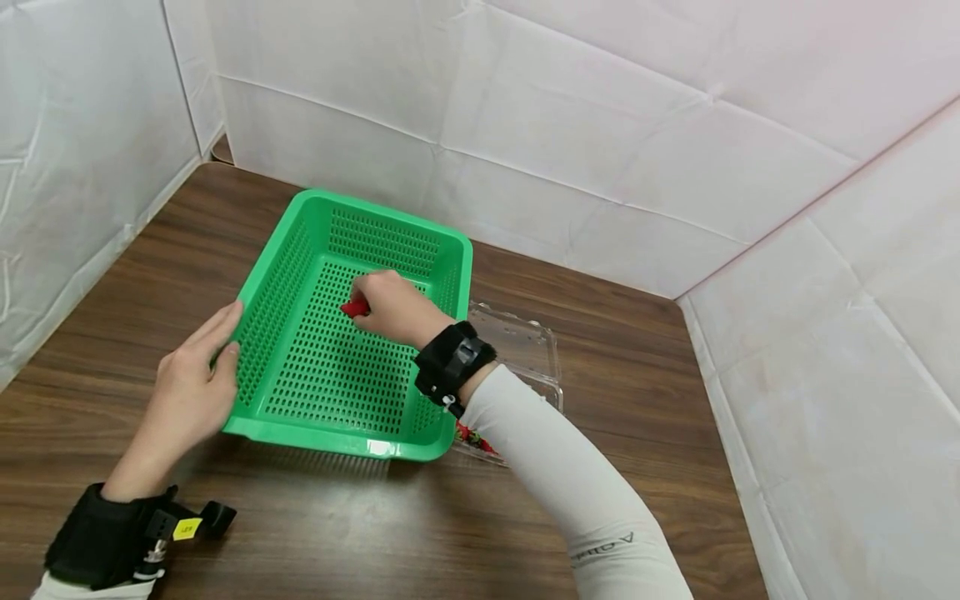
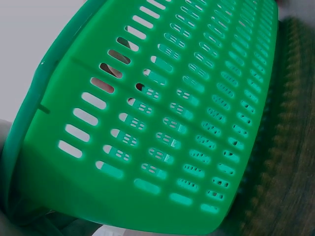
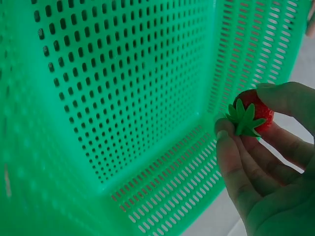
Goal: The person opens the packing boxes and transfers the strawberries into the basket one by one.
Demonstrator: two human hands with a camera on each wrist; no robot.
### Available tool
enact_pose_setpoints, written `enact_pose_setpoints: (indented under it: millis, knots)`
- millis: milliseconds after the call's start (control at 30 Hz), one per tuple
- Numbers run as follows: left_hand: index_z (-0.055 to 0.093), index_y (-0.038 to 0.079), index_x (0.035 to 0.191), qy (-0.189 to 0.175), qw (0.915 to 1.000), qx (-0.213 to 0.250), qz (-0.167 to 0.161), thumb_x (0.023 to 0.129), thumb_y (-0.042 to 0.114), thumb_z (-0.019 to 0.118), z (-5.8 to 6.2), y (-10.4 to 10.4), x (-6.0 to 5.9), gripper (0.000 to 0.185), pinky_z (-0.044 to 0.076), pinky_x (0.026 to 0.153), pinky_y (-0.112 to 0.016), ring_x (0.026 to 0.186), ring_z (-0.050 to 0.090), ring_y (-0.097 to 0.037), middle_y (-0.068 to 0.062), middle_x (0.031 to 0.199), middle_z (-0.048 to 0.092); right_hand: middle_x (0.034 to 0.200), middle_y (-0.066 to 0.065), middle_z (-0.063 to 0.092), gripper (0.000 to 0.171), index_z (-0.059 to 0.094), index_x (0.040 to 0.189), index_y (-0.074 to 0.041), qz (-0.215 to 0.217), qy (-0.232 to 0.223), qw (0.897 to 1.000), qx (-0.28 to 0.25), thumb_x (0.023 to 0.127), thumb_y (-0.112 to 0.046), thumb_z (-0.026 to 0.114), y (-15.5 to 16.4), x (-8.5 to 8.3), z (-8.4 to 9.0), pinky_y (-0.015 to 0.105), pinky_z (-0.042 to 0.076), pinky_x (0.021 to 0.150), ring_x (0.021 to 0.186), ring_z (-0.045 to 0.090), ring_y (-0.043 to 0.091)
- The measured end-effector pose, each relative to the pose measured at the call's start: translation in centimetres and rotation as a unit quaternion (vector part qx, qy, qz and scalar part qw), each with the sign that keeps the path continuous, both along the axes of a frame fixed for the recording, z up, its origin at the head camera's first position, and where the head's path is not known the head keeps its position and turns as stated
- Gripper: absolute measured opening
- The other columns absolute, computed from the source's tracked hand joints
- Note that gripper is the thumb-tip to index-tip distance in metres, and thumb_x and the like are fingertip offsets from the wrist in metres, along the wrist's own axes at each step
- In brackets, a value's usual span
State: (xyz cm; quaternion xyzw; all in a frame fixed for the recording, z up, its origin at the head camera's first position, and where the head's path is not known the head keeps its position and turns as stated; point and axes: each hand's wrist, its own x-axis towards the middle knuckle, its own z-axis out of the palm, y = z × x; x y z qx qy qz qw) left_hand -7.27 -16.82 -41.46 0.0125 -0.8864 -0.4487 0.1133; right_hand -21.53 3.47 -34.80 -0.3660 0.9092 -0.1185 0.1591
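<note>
Strawberry: bright red, glossy, with a flat green star-shaped leaf cap facing the right wrist camera; it looks like a toy fruit. In the head view it shows only as a red tip poking out left of the fist, just left of the frame's centre, above the basket floor.

Right hand: reaching down inside the basket, fingers curled, thumb and fingertips pinching the strawberry at the right edge of the wrist view. A black strap sits on the wrist, white sleeve behind it.

Left hand: lower left of the head view, fingers fairly straight and laid against the outside of the basket's left wall, steadying it; nothing gripped.

Basket: green plastic, rectangular, slotted walls and floor, middle of the head view, sitting on the table. It fills the left wrist view, side wall close up.

Clear container: transparent plastic clamshell just right of the basket, partly behind the right forearm; a bit of red shows at its near edge.

Table: dark wood grain, white cloth walls around it.
</note>
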Motion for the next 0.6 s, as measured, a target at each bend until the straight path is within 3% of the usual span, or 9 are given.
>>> enact_pose_setpoints:
  millis: [200,600]
  knots:
    - [0.028,0.012,0.153,0.003,1.0000,-0.002,0.003,0.105,0.013,0.035,0.0,0.0,0.0,0.048,0.026,0.035,-0.024,0.034,0.020,-0.009,-0.020,0.156,0.030,0.102,0.007,0.065,0.014,0.066,0.106,-0.007,0.014,0.008,0.998,0.064,0.094,-0.012,0.062,-1.3,0.0,-1.0,0.020,0.040,0.068,0.080,0.054,0.013]
    - [0.028,0.011,0.153,0.004,1.0000,-0.004,0.004,0.105,0.013,0.035,-0.2,0.4,0.1,0.048,0.027,0.036,-0.024,0.034,0.020,-0.007,-0.021,0.156,0.030,0.095,0.001,0.064,0.009,0.067,0.101,-0.012,0.034,0.021,0.987,0.156,0.095,-0.012,0.061,-2.4,1.0,-3.1,0.021,0.041,0.064,0.075,0.052,0.011]
